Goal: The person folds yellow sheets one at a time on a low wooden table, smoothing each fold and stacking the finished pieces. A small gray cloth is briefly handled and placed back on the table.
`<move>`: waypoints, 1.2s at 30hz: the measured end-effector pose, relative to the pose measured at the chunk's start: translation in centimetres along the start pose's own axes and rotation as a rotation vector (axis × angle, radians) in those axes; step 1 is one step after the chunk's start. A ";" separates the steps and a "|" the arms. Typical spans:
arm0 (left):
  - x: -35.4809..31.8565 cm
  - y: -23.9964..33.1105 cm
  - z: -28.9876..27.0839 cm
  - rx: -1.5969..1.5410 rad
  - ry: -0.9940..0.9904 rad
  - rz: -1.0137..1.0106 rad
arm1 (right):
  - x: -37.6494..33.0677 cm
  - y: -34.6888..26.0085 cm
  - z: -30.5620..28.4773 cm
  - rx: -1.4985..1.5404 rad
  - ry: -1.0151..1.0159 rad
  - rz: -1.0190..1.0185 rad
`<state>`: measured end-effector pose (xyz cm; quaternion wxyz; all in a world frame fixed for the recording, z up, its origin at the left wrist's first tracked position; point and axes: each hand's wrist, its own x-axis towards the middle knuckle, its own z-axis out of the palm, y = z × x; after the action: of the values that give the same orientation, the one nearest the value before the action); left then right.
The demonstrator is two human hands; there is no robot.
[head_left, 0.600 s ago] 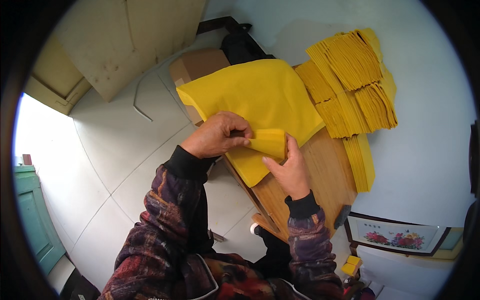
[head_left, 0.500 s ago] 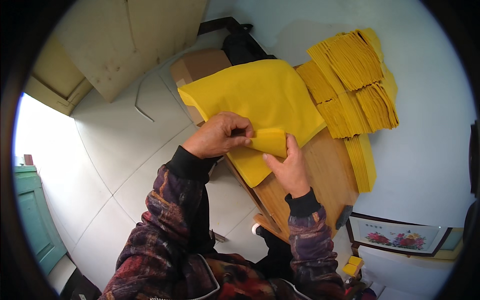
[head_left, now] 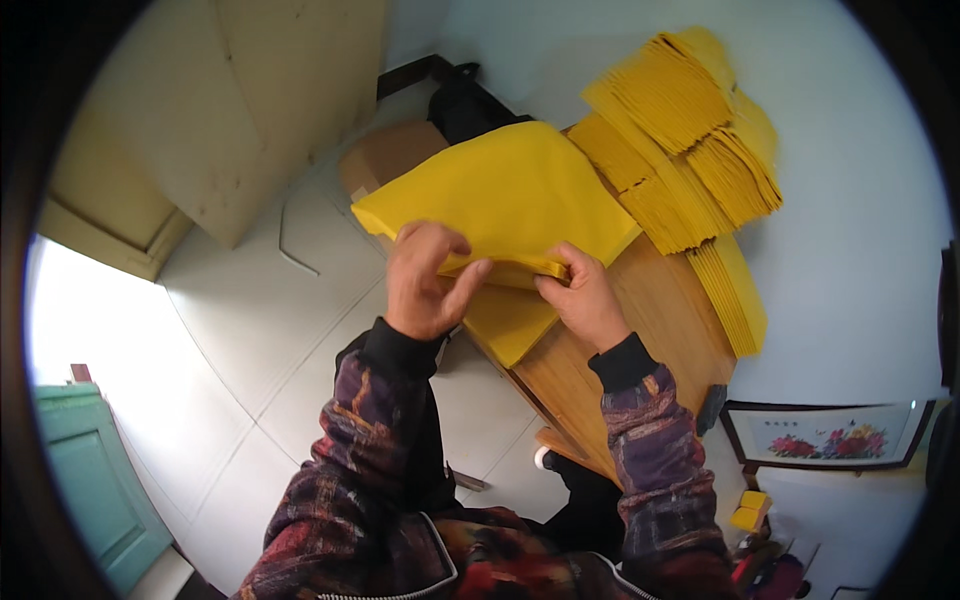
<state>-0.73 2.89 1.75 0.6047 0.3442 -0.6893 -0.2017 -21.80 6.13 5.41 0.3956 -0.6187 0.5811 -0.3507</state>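
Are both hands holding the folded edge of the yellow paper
Yes, the left hand and right hand both pinch the folded edge of the yellow paper.

Cardboard box point(head_left: 392, 155), black bag point(head_left: 465, 105), framed flower picture point(head_left: 830, 440), teal door point(head_left: 90, 480).

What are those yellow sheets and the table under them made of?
The yellow sheets look like thin matte paper: they bend softly where the left hand and right hand pinch a folded edge, and the folded stacks show fine layered edges. The table looks like wood, brown and grained.
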 end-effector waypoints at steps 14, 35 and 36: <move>-4.4 1.4 4.1 0.429 -0.666 -0.098 | -6.7 -1.5 -7.0 -0.123 0.155 -0.133; -8.2 6.2 7.3 -0.870 -0.543 -1.125 | -31.5 7.8 -10.4 -0.049 0.403 0.213; -8.8 6.4 8.1 -0.677 -0.632 -0.968 | -32.5 8.1 -10.5 -0.046 0.423 0.256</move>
<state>-9.82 12.51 -1.45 0.2895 0.3302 -0.5000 -0.7464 -37.34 37.56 3.66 0.2922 -0.4616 0.7324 -0.4064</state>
